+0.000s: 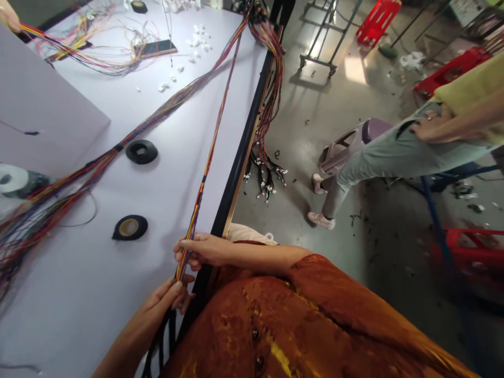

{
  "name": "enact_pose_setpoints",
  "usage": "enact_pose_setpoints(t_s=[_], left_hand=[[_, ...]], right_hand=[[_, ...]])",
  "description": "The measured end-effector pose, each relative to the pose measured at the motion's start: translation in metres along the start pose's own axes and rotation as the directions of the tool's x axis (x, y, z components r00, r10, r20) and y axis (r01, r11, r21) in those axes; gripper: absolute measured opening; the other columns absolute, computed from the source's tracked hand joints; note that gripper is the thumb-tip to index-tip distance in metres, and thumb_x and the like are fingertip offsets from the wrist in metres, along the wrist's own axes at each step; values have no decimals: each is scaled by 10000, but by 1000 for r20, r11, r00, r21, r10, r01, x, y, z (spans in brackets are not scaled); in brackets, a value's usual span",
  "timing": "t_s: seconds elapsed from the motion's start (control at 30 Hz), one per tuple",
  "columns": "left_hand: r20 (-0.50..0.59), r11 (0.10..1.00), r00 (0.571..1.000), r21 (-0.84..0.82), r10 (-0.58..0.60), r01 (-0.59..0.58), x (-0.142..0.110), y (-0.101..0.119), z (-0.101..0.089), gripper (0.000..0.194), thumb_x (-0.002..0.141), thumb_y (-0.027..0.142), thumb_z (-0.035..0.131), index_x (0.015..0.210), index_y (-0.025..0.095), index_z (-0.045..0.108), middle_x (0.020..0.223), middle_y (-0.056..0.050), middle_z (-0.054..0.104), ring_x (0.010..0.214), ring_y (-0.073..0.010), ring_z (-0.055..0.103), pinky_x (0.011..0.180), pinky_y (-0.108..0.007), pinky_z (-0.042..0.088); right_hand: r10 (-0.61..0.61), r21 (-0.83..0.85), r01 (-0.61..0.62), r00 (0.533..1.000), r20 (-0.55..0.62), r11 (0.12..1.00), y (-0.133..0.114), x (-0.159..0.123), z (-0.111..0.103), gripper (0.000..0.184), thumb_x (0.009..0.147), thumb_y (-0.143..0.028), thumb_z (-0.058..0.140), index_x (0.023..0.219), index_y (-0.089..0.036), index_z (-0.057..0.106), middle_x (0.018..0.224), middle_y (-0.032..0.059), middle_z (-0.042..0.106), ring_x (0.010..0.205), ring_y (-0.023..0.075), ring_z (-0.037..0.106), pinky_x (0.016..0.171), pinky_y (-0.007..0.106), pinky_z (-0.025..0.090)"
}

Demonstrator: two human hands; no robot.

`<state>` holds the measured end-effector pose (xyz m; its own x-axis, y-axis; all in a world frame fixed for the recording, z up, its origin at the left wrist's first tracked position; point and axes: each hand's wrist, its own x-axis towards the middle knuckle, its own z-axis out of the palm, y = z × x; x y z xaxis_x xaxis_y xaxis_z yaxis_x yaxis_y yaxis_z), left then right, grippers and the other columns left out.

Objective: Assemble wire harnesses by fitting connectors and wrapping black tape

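Note:
A long thin bundle of coloured wires runs from the far table corner down to my two hands. My right hand is closed around it near the table's edge. Just below, my left hand grips the same bundle between thumb and fingers. Black-sleeved ends of the bundle hang down past my left hand. A short band of black tape wraps the bundle some way above my right hand. Two rolls of black tape, one roll farther off and another roll nearer, lie to the left.
A thicker wire bundle crosses the white table. White connectors lie scattered farther back. More wires hang over the table's right edge. A co-worker stands right, near a stool. Another person's hand holds wires top left.

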<state>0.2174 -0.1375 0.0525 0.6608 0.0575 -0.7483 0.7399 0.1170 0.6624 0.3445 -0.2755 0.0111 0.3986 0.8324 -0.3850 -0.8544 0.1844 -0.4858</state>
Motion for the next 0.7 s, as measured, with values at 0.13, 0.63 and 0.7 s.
enact_pose_setpoints(t_s=[0.13,0.63,0.7], left_hand=[[31,999,999,13,38,-38,-6,-4,-4,426,724,610,754,875,219,679,588,47,466,564,-136,521,793,-346,578],[109,963,986,-252,130,-99,7,-23,7,435,815,574,681,861,160,555,521,106,323,412,-48,323,418,-179,348],[160,972,979,-218,125,-89,7,-24,3,389,823,517,689,872,150,569,538,84,419,456,-61,435,487,-193,422]], right_hand=[[19,-27,-18,1000,6,999,-5,-4,0,332,862,-452,720,930,-140,631,765,5,649,507,41,411,491,196,341],[-17,-141,14,1000,-19,990,13,-8,11,264,836,-395,689,886,-185,538,706,-75,497,454,36,392,455,207,310],[-35,-139,32,999,-22,990,14,-10,12,278,824,-399,702,890,-184,539,708,-78,486,457,32,371,453,205,297]])
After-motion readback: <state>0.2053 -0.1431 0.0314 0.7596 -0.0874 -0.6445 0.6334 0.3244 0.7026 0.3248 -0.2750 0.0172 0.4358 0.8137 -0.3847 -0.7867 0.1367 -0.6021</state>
